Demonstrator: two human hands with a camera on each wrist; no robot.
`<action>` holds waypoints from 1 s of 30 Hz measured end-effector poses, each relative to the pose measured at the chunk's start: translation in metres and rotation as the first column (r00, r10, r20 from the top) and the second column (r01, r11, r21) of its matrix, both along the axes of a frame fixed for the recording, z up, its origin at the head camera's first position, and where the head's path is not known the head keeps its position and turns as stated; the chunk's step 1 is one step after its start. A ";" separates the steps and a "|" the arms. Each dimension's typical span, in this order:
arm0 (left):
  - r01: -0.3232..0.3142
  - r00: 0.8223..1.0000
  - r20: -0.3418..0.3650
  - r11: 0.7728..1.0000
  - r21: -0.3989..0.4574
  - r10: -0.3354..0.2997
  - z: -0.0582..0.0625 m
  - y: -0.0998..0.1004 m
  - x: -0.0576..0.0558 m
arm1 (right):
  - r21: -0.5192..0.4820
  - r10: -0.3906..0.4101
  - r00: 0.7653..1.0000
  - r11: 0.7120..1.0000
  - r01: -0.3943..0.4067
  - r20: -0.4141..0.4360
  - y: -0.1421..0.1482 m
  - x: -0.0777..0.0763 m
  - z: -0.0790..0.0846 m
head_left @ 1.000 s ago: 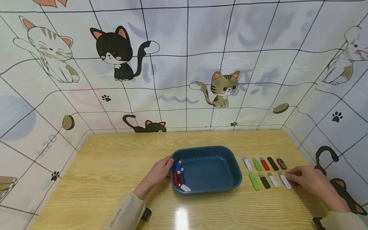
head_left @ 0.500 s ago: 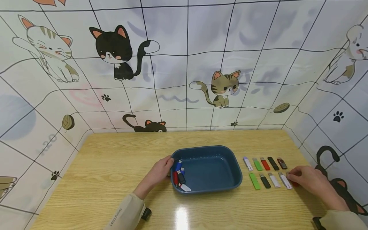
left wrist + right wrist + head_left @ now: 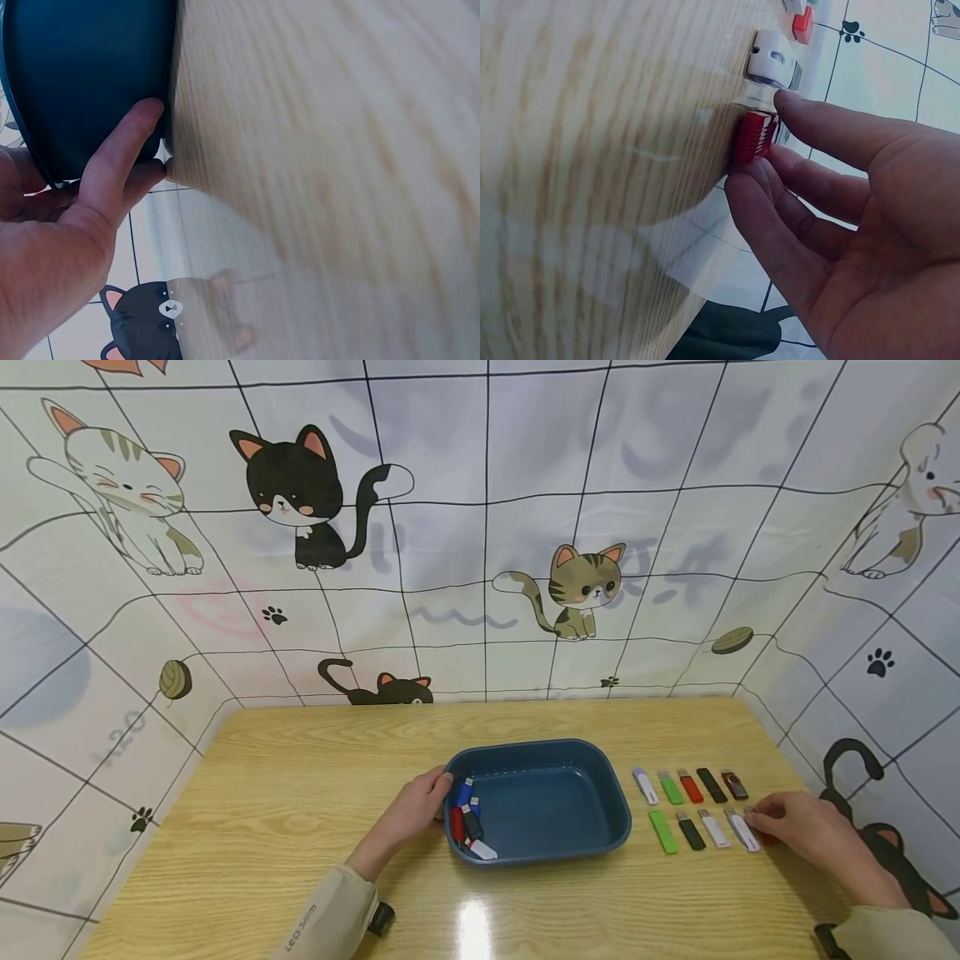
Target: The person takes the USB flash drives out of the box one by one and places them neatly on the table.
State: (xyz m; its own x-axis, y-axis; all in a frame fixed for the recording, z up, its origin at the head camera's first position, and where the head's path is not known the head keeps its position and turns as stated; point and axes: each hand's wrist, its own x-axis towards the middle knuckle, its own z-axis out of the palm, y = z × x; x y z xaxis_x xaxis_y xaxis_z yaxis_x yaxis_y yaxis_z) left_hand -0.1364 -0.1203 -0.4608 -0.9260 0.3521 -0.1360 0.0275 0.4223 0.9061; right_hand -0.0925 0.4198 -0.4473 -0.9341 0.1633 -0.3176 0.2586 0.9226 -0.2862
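Observation:
A dark blue plastic basin (image 3: 551, 852) stands on the wooden table, with several USB sticks (image 3: 471, 818) in blue, red, black and white at its left end. My left hand (image 3: 414, 802) grips the basin's left wall, also visible against the basin (image 3: 86, 75) in the left wrist view. At the right end of the front row, my right hand (image 3: 802, 827) pinches a red USB stick (image 3: 755, 137), which lies low at the table surface. In the head view my fingers mostly cover that stick. A white USB stick (image 3: 771, 58) lies just beside it.
Two rows of USB sticks lie right of the basin, including a green one (image 3: 663, 832), a black one (image 3: 712, 786) and a brown-red one (image 3: 735, 785). A cat-patterned wall covering (image 3: 450, 552) encloses the table (image 3: 300, 793) at the back and sides.

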 end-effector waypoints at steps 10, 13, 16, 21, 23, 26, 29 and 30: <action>0.000 1.000 0.002 1.000 0.008 0.000 0.002 0.001 0.001 | 0.008 -0.003 0.999 1.000 0.003 -0.051 -0.005 0.004 0.018; -0.001 1.000 0.003 1.000 0.015 0.001 0.002 0.000 0.002 | 0.000 0.032 0.986 0.999 -0.032 -0.163 -0.015 0.005 0.029; 0.000 1.000 0.010 1.000 0.024 0.000 0.003 0.000 0.002 | -0.034 0.086 0.967 0.995 -0.096 -0.239 -0.033 0.005 0.037; 0.002 1.000 0.005 1.000 0.021 -0.003 0.001 0.000 0.001 | -0.158 0.176 0.932 0.959 -0.235 -0.317 -0.071 0.004 0.040; 0.002 1.000 0.003 1.000 0.018 -0.002 0.001 0.000 0.000 | -0.222 0.182 0.925 0.938 -0.265 -0.334 -0.087 0.002 0.037; 0.001 1.000 0.003 1.000 0.014 -0.001 0.000 0.000 0.000 | -0.334 0.180 0.924 0.895 -0.297 -0.339 -0.107 -0.001 0.033; 0.002 1.000 0.002 1.000 0.013 -0.002 0.000 -0.001 0.000 | -0.466 0.169 0.933 0.829 -0.310 -0.319 -0.124 -0.005 0.028; 0.001 1.000 0.001 1.000 0.013 -0.001 0.000 -0.001 0.000 | -0.502 0.164 0.938 0.809 -0.306 -0.306 -0.129 -0.006 0.027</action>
